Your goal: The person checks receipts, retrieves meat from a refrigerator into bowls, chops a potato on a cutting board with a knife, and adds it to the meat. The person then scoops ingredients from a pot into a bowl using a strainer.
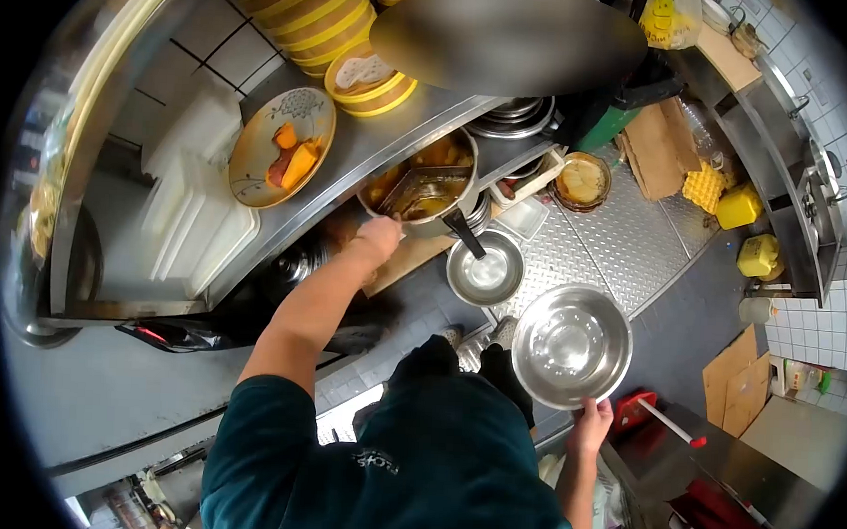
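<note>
My right hand (590,425) grips the rim of a large shiny steel bowl (572,348), held out to my right with nothing seen inside it. My left hand (379,240) is closed at the near edge of a steel pot (475,158) below the counter edge. Brown liquid and a squarish metal piece show inside that pot; whether my left fingers hold a utensil or the rim is unclear. From the pot's side a black handle (464,234) juts over a smaller steel bowl (486,272) standing low down.
On the steel counter stand a plate (241,179) of orange pieces, stacked yellow-banded steamers (311,23) and white plastic containers (194,221). Lower right are a round basket (581,182), yellow jugs (757,254), cardboard (657,152) and a red dustpan (634,411). A blurred dark disc (509,37) hangs close overhead.
</note>
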A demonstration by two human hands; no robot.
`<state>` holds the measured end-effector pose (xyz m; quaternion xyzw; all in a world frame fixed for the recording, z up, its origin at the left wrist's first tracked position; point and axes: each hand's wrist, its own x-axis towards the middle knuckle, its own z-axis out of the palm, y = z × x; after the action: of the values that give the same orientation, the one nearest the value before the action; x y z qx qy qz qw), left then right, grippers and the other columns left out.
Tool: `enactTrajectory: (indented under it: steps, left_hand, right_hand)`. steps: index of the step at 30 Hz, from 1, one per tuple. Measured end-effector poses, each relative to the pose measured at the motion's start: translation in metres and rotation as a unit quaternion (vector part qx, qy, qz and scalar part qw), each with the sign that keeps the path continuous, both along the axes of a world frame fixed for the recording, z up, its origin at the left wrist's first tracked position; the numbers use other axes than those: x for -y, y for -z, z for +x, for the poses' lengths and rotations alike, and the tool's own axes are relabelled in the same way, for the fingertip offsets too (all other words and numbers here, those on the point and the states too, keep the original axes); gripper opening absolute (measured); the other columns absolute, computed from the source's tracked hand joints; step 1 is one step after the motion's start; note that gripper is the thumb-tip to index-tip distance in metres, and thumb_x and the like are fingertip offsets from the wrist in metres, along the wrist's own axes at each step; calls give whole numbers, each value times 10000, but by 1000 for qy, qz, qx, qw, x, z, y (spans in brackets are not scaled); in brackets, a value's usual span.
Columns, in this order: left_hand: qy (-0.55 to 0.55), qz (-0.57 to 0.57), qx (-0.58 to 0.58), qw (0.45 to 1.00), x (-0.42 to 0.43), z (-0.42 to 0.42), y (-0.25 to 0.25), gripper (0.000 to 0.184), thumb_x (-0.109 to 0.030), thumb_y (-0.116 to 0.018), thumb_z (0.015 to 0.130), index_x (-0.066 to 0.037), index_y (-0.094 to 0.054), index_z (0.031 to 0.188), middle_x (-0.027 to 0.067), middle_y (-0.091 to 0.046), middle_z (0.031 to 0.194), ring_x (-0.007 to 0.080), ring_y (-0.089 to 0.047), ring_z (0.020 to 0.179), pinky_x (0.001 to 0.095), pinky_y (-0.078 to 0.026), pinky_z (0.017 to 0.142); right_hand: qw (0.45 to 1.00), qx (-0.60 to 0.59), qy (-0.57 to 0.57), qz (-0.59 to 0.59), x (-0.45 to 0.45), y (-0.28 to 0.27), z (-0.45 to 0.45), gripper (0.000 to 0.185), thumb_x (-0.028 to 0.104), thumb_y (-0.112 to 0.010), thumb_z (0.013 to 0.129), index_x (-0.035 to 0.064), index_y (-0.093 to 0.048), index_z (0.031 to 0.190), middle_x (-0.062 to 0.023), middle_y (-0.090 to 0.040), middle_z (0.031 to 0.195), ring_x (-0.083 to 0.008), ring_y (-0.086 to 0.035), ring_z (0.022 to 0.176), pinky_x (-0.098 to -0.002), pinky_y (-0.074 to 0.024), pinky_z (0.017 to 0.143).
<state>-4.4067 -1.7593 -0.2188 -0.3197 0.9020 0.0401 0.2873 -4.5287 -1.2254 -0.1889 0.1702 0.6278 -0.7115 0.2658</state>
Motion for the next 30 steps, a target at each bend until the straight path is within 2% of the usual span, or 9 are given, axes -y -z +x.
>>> enactTrajectory:
  steps: [4,9,12,13,17,20,23,24,30]
  left_hand:
    - [-2,47,-27,999,40,-16,7,283,-108,-483,945,30,-682,1091,252,-677,1135,373,-657,1085,448,-533,929]
    - [-42,94,-73,992,64,-5,13,246,-142,-545,929,-22,-682,1095,216,-677,1145,388,-634,1089,446,-511,934]
    - [-117,195,-73,971,74,14,20,440,-210,-573,978,-34,-550,1380,179,-693,1125,320,-697,800,398,-560,696]
    - [-221,247,-50,942,70,11,4,462,-208,-573,996,-59,-508,1429,135,-681,964,224,-576,538,363,-457,478]
    - [-494,413,-147,751,77,37,18,495,-157,-545,1024,-112,-425,1501,58,-568,787,131,-403,483,271,-275,411]
    - [-390,330,-110,853,82,24,27,494,-168,-566,1014,-99,-442,1488,107,-644,856,161,-545,589,310,-390,457]
    - [-88,51,32,994,79,21,39,474,-139,-452,1019,-121,-443,1492,168,-691,1056,246,-679,861,379,-528,706]
    - [21,-49,77,996,76,18,43,475,-129,-413,1020,-128,-443,1494,189,-707,1122,274,-723,951,402,-574,789]
    - [15,-33,102,994,66,21,33,413,-234,-359,1051,-62,-573,1360,144,-719,1100,327,-712,973,427,-575,826]
  right_hand:
    - [1000,-3,-9,16,-2,4,-49,134,9,-608,877,9,-664,999,-42,-685,925,-130,-653,821,-283,-548,757]
    - [999,-3,-11,44,5,13,-69,138,9,-592,881,-4,-655,1004,-60,-687,944,-146,-658,843,-299,-543,776]
    - [999,-11,-7,30,21,20,-66,138,17,-582,892,-13,-650,1008,-73,-689,957,-155,-662,853,-307,-545,783]
    - [1000,-13,-9,25,23,24,-65,138,19,-582,895,-12,-651,1011,-71,-690,957,-155,-662,855,-310,-547,785]
    - [1000,4,7,11,43,28,-50,137,22,-585,906,-2,-653,1022,-61,-691,958,-150,-662,858,-307,-546,777]
    - [999,22,31,14,74,24,-36,88,34,-617,889,27,-644,972,-32,-674,886,-119,-635,750,-256,-527,675]
    - [999,26,22,5,90,22,-24,95,23,-618,895,27,-652,983,-40,-681,900,-124,-643,762,-262,-534,683]
    - [1000,24,17,-1,93,23,-21,97,18,-616,895,28,-652,985,-41,-683,904,-126,-646,767,-264,-539,690]
    - [999,36,13,-15,103,22,-7,110,2,-609,895,27,-659,989,-50,-690,940,-141,-659,830,-290,-554,764]
